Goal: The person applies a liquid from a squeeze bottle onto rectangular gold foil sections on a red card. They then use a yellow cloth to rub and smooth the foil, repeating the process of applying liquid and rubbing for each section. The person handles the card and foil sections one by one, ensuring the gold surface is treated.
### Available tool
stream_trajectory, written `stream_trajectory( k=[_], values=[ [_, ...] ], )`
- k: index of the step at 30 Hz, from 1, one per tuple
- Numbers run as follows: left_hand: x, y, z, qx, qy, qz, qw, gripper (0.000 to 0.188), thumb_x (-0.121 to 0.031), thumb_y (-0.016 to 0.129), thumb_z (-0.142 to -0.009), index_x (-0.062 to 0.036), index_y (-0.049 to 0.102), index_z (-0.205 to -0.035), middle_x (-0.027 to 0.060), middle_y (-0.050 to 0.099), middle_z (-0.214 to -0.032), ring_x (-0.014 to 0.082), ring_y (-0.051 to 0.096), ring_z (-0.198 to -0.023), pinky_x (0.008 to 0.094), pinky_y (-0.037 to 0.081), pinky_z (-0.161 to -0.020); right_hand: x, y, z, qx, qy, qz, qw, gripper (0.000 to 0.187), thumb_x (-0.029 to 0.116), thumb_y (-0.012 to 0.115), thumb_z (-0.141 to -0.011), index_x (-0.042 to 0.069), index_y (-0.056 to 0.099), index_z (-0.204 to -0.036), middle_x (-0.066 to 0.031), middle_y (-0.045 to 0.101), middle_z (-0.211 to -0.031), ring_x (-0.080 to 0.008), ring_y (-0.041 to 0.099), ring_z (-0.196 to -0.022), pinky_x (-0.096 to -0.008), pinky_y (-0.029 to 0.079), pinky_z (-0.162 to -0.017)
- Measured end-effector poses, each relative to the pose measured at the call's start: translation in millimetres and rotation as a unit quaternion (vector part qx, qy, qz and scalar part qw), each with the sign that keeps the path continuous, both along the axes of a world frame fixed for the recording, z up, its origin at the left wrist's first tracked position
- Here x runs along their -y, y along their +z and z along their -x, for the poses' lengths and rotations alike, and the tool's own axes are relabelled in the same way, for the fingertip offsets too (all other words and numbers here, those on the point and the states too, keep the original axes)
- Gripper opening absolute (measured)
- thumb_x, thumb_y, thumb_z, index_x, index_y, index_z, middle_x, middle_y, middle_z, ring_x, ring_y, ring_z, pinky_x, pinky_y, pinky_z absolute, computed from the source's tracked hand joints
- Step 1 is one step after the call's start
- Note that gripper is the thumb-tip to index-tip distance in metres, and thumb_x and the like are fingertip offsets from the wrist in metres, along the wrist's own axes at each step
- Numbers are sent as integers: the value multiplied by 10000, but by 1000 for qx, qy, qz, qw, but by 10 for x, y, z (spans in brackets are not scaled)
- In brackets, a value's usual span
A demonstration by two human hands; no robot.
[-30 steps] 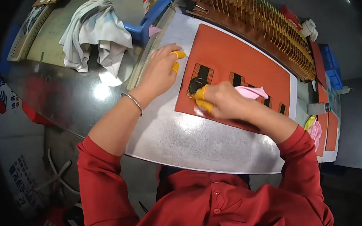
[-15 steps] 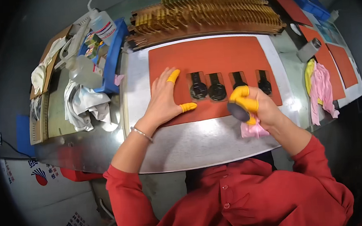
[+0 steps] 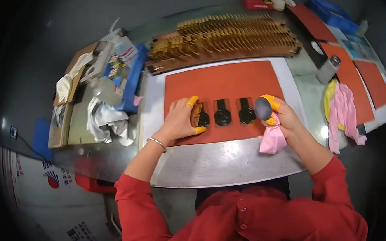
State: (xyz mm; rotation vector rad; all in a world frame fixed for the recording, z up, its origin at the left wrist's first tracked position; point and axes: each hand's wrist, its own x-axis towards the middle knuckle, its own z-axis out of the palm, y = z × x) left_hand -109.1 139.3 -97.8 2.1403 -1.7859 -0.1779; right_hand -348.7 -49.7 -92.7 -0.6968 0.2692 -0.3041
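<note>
The right hand (image 3: 280,119) pinches a dark round disc (image 3: 263,108) and a pink cloth (image 3: 271,138) at the right end of the orange mat (image 3: 222,84). The left hand (image 3: 181,120) lies spread on the mat, fingertips touching the leftmost of three dark pieces (image 3: 202,118) in a row.

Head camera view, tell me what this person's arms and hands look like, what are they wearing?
Both arms are covered by long red sleeves, pushed up a little toward the elbows. The left hand has a thin silver bracelet at the wrist and yellow finger covers on the fingertips. The right hand has the same yellow covers on the tips that show. No full gloves and no watch are visible.
</note>
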Motion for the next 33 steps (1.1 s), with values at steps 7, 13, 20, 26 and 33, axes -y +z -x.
stream_trajectory(
  k=[7,13,20,26,33],
  values=[
    [-528,72,-49,-43,86,211,973,727,-216,763,-677,-5,402,-1273,177,422,-1258,351,403,-1157,401,323,-999,-115,594,-950,4,72,114,991,123,140,507,-915,30,557,-937,-4,494,-657,-48,426,-513,-183,347,-437],
    [-1340,264,-834,48,335,466,818,581,-130,679,-770,42,408,-1254,189,428,-1253,321,409,-1182,387,303,-1011,-489,1001,-2133,69,93,163,980,124,129,480,-916,57,545,-838,17,476,-608,-50,362,-453,-196,268,-394],
    [-1255,176,-1550,-80,348,473,805,756,-258,748,-738,67,351,-1292,212,470,-1237,315,448,-1172,362,334,-1001,-991,983,-3386,182,200,61,961,178,133,445,-929,71,562,-811,8,494,-603,-69,396,-455,-217,283,-396],
    [-1042,246,-1628,-149,402,401,810,687,-229,786,-668,54,430,-1183,188,510,-1142,288,509,-1074,353,404,-902,-1243,1048,-3621,117,125,65,983,184,111,392,-938,73,553,-858,0,462,-601,-78,357,-453,-224,279,-396],
    [-1025,172,-1720,-135,412,406,804,604,-201,783,-656,47,471,-1110,171,523,-1066,292,526,-1001,353,417,-862,-1332,1087,-3795,120,133,65,982,215,52,371,-905,79,559,-806,-17,510,-612,-90,408,-449,-234,286,-379]
  ],
)
